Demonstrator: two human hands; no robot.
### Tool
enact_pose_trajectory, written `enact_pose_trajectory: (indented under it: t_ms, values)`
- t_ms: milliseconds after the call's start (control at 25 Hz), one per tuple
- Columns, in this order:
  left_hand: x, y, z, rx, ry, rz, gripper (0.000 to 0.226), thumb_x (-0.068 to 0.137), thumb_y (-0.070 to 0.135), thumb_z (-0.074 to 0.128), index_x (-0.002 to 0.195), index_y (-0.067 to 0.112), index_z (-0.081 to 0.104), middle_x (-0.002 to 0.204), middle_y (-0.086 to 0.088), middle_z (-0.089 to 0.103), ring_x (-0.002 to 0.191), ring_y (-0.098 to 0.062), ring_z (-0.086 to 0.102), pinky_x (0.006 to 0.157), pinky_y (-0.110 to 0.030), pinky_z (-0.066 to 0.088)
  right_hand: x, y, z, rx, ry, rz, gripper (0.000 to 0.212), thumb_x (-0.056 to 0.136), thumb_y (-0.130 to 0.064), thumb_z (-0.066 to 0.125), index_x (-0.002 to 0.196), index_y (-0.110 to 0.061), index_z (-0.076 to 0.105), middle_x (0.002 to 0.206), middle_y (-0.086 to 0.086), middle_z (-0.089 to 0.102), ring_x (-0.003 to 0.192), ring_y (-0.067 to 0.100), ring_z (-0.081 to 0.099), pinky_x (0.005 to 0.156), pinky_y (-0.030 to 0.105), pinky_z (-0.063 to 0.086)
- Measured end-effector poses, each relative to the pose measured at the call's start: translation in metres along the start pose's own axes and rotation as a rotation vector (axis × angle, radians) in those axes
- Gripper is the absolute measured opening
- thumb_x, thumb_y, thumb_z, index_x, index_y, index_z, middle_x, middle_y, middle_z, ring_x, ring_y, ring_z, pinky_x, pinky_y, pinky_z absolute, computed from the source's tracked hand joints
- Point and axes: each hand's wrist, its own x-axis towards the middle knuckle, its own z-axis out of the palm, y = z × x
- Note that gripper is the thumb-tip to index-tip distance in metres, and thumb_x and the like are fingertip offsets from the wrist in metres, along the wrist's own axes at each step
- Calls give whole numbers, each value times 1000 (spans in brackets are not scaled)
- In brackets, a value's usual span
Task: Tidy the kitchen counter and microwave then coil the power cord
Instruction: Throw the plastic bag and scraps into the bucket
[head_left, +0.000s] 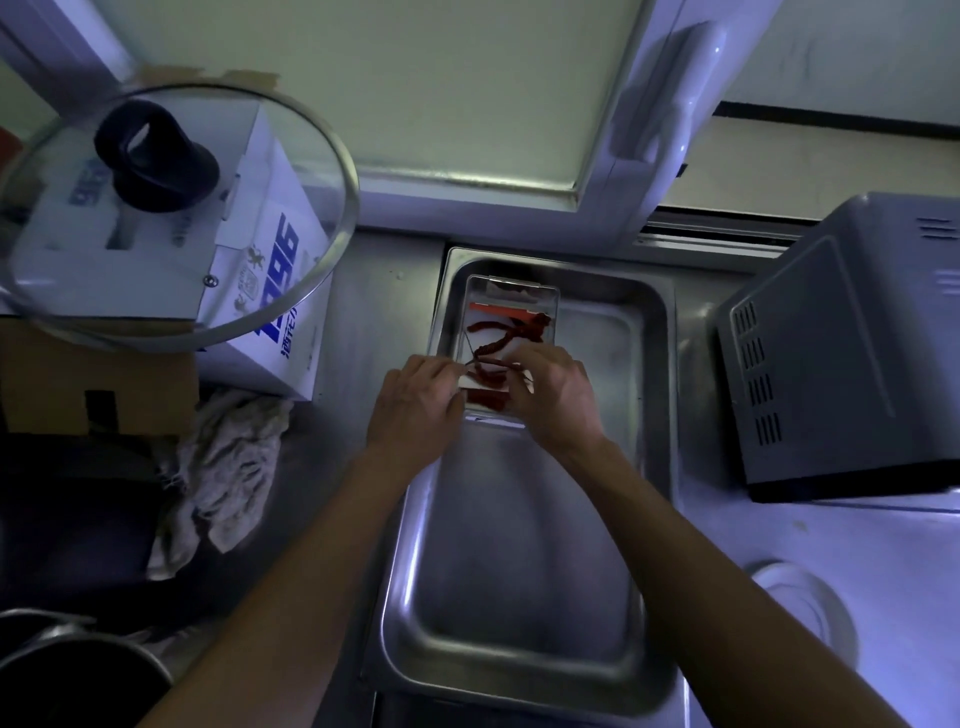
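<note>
Hands meet over a clear box (511, 291) that sits in the far end of a steel sink (519, 597). Red chilies (498, 338) lie inside the box. The left hand (415, 405) rests at the box's near left corner, with its fingers (441, 371) bent toward the rim. The right hand (556, 395) reaches over the near end of the box, and its fingers (524, 358) curl down among the chilies. It looks like they pinch something thin there, but I cannot tell for sure what either hand holds.

The sink is set into a steel desk (384, 291). To the right of the sink, a grey microwave (841, 353) stands on the desk, with the vents in its back facing the sink. Near it, closer to the person, lies a round white lid (805, 603).

To the left, a glass pot lid (171, 213) with a black knob (156, 156) rests on top of a white box with blue print (280, 291). A brown cardboard box (88, 384) sits just beside it. A crumpled rag (223, 467) lies on the desk below the white box. A dark pot (78, 675) shows in the bottom left corner.

A white window frame (649, 130) is behind the sink. No power cord can be seen.
</note>
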Motion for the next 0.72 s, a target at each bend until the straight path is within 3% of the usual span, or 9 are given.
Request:
enact_pose_trajectory:
  t_ms: [120, 200, 360, 520, 720]
  values:
    - [-8, 25, -2, 13, -22, 30, 37, 95, 26, 56, 130, 16, 58, 128, -2, 60, 119, -25, 51, 93, -43, 44, -38, 2, -27, -17, -12, 79, 21, 92, -8, 64, 112, -10, 70, 112, 7, 71, 102, 25, 64, 88, 44, 54]
    - [-13, 45, -2, 14, -35, 80, 38, 93, 27, 59, 130, 18, 58, 129, -2, 60, 120, -24, 52, 93, -43, 46, -71, 7, -48, 19, -14, 205, 25, 93, -14, 64, 118, -13, 68, 120, 4, 69, 108, 22, 63, 94, 34, 51]
    - [-24, 86, 3, -13, -121, 185, 38, 92, 27, 61, 129, 19, 58, 131, -2, 60, 122, -24, 52, 94, -41, 46, -144, 26, -92, 63, -7, 472, 32, 92, -23, 66, 124, -19, 66, 123, 3, 68, 105, 22, 65, 79, 19, 38]
    - [-43, 130, 10, -3, -178, 274, 42, 97, 34, 55, 136, 18, 54, 138, -1, 57, 129, -22, 49, 102, -42, 43, -204, 42, -134, 13, -9, 556, 38, 92, -26, 66, 129, -18, 62, 127, 8, 66, 117, 26, 60, 93, 28, 43]
    - [-83, 213, 19, -11, -244, 403, 43, 98, 35, 52, 140, 23, 51, 144, 2, 51, 134, -17, 43, 106, -41, 40, -292, 63, -179, 24, 15, 690, 36, 91, -30, 63, 127, -25, 63, 127, 2, 66, 116, 25, 59, 96, 29, 45]
